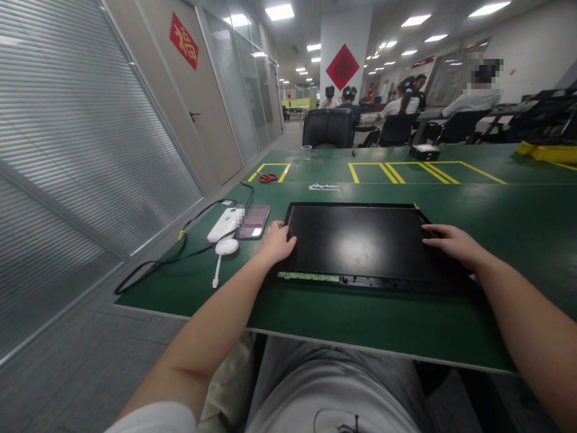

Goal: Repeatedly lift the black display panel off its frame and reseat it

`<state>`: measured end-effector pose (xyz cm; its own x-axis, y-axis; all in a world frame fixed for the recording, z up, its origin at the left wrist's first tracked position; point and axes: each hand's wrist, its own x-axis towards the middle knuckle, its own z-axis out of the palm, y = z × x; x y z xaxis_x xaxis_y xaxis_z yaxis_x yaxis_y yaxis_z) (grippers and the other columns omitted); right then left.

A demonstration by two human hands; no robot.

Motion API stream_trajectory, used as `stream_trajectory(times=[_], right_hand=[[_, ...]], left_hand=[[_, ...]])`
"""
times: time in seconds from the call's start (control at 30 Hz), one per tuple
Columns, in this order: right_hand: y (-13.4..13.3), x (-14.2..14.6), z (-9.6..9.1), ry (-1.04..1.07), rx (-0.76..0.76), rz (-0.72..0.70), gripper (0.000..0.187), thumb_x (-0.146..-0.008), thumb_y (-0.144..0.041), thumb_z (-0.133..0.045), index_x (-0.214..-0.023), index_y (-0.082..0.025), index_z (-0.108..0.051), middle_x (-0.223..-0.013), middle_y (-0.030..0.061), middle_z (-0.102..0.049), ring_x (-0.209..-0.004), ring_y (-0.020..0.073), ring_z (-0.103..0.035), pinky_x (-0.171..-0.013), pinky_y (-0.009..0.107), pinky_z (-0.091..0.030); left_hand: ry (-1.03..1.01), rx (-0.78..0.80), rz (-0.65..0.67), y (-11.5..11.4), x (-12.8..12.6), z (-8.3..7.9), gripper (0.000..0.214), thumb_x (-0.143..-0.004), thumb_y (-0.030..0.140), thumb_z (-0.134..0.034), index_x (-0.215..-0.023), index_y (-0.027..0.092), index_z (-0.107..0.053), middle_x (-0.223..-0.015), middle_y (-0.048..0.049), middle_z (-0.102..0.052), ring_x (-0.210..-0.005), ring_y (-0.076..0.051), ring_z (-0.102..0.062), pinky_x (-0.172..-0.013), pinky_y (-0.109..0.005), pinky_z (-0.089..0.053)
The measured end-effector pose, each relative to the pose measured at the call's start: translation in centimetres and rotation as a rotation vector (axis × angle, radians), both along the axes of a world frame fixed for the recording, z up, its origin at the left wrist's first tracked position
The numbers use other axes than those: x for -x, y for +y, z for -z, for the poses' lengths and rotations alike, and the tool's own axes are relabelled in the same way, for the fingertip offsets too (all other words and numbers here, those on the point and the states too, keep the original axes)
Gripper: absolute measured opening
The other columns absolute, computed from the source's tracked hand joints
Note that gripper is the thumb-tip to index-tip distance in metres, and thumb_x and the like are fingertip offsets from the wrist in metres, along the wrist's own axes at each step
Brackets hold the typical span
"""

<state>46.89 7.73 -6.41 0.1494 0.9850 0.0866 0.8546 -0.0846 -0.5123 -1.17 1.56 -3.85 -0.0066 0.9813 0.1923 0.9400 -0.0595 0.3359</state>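
A black flat display panel (356, 243) lies on the green table in front of me, its dark screen side up with a bright reflection. Along its near edge runs a narrow green circuit board (310, 277), exposed at the left part. My left hand (276, 245) grips the panel's left edge, thumb on top and the other fingers partly hidden round the side. At the right edge, my right hand (455, 245) grips the frame, with thumb and forefinger over the border. Its remaining fingers are hidden.
Left of the panel are a phone (255, 221), a white power bank-like device (223, 225), a round white charger (226, 246) and a black cable (155, 263). Farther back sit red scissors (268, 178), small white pieces (324, 187), a plastic cup (306, 153) and a black box (424, 152).
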Motion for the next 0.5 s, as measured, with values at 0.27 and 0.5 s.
stream_trajectory(times=[0.27, 0.5], right_hand=[[-1.2, 0.4, -1.9, 0.215, 0.023, 0.147, 0.048, -0.067, -0.032, -0.071, -0.114, -0.026, -0.072, -0.116, 0.0099, -0.071, -0.115, 0.0292, -0.063, -0.102, 0.042, -0.046], [-1.1, -0.9, -1.9, 0.158, -0.028, 0.176, 0.039, -0.070, -0.028, -0.064, -0.108, -0.021, -0.071, -0.104, 0.0081, -0.074, -0.101, 0.0242, -0.068, -0.099, 0.038, -0.048]], left_hand=[[0.025, 0.001, -0.001, 0.1, 1.4, -0.9, 0.037, -0.086, 0.030, -0.058, -0.118, 0.015, -0.067, -0.124, -0.0167, -0.062, -0.119, -0.031, -0.059, -0.107, -0.039, -0.043], [0.141, 0.056, -0.034, 0.2, 1.9, -0.9, 0.038, -0.089, 0.036, -0.056, -0.113, 0.011, -0.070, -0.121, -0.0219, -0.065, -0.119, -0.035, -0.058, -0.103, -0.041, -0.043]])
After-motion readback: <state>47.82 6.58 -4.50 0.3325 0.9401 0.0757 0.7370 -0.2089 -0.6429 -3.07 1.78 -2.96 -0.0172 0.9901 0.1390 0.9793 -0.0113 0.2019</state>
